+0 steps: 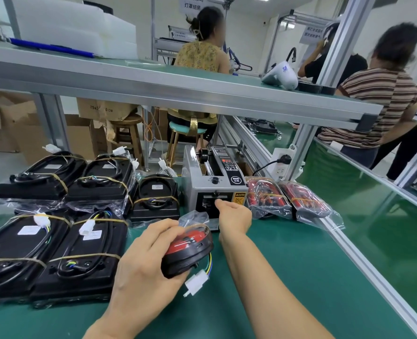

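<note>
My left hand (143,263) grips a red and black lamp unit (190,250) in a clear plastic bag, held just above the green table (288,277). A white connector (196,285) on coloured wires hangs below the unit. My right hand (234,212) reaches to the outlet slot of a grey tape dispenser machine (214,184), with thumb and fingers pinched together at the slot. I cannot make out any tape between the fingertips.
Several black lamp units with coiled cables and rubber bands (56,228) lie bagged at the left. Two bagged red units (290,199) lie right of the machine. An aluminium shelf (178,91) runs overhead. People sit and stand behind the bench.
</note>
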A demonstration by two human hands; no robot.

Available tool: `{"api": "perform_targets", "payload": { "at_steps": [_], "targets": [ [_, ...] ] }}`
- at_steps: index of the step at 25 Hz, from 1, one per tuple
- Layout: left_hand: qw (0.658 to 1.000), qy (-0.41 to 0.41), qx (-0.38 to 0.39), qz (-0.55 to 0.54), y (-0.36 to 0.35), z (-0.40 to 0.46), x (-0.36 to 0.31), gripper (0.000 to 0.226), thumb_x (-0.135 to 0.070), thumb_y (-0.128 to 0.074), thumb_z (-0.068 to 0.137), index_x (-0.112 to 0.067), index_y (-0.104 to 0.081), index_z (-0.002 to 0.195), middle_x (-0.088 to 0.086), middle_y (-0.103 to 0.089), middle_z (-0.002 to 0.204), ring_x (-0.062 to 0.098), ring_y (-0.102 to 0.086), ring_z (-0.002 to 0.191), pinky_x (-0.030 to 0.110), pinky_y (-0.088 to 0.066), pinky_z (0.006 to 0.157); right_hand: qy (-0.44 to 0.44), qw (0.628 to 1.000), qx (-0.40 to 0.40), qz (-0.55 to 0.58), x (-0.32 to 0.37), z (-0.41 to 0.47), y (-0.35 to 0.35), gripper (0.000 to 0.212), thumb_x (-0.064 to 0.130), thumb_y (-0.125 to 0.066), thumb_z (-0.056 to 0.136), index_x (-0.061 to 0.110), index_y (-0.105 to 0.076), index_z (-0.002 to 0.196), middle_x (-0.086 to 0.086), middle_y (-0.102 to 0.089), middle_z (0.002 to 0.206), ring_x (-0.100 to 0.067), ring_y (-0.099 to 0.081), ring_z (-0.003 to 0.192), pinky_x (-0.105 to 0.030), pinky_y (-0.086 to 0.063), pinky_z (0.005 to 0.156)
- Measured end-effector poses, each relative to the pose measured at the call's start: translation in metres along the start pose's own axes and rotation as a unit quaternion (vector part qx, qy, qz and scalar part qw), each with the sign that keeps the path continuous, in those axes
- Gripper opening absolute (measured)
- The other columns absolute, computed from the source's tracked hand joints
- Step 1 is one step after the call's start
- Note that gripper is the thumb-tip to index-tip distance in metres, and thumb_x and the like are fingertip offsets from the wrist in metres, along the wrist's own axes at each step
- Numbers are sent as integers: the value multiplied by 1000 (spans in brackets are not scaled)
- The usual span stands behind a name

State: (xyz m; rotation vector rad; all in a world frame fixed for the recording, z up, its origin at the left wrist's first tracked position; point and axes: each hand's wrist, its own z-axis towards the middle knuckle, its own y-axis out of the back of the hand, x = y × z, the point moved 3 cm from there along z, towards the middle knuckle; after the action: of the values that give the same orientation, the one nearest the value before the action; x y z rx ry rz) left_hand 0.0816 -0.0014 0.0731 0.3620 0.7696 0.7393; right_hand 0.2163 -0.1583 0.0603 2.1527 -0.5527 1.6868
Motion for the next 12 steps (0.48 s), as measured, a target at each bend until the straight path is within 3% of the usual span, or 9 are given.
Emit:
{"api": "perform_targets", "payload": {
  "at_steps": [3, 6, 9, 12],
  "targets": [
    [1000, 1, -3, -6, 0, 0, -1, 67, -7, -91, 49, -15, -67, 111, -9, -58, 119, 7, -58, 105, 16, -42, 93, -50, 997, -4, 57, 3, -1, -6, 10, 10, -71, 82, 12, -66, 73, -3, -59, 70, -20, -50, 61, -29, -42, 60],
    [999, 25, -3, -22, 1, -1, -3, 71, -6, -91, 49, -18, -65, 114, -13, -56, 119, 5, -56, 107, 15, -40, 95, -116, 982, 95, 113, 10, -19, 8, 24, 10, -66, 87, 14, -50, 69, 1, -42, 56, -11, -32, 47, -21, -28, 43],
    [998, 50, -9, -33, 1, 1, -6, 72, -4, -90, 50, -20, -64, 116, -13, -55, 120, 8, -56, 110, 24, -42, 94, -50, 954, 278, 96, 16, -63, 37, 21, 23, -66, 87, 21, -63, 66, 9, -57, 63, -7, -48, 62, -21, -35, 61],
    [997, 63, -17, -32, -3, 1, -12, 73, -2, -90, 51, -18, -63, 117, -9, -56, 119, 14, -58, 107, 34, -45, 90, 6, 931, 359, 71, 11, -104, 58, 11, 30, -71, 75, 26, -78, 82, 17, -69, 110, 4, -61, 97, -22, -36, 82]
  ]
}}
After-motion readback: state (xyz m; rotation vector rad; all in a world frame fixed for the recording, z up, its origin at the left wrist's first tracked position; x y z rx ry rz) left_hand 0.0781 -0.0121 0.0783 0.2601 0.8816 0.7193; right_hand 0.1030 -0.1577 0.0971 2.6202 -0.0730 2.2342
